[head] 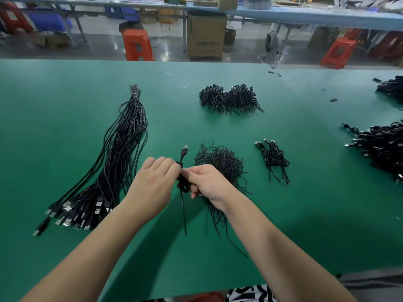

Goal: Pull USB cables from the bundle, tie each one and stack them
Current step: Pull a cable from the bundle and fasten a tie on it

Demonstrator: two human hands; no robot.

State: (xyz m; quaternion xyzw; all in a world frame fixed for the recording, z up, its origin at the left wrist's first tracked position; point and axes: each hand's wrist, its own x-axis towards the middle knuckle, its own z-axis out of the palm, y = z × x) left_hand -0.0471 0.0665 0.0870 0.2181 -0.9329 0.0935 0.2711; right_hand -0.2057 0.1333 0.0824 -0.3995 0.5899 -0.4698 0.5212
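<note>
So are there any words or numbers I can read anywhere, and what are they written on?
"CITOR", roughly: grey print on the cardboard box on the floor beyond the green table; the first letters are uncertain, and the marks after and below it are too blurred to read.
White labels on the red stools: too small to read.
The USB cable gripped by the left hand and right hand: no text visible.

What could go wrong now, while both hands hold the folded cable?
The free tail of the cable hangs beside the loose ties and may catch them. The left hand and right hand pinch a small coil, which might spring open before it is tied.
</note>
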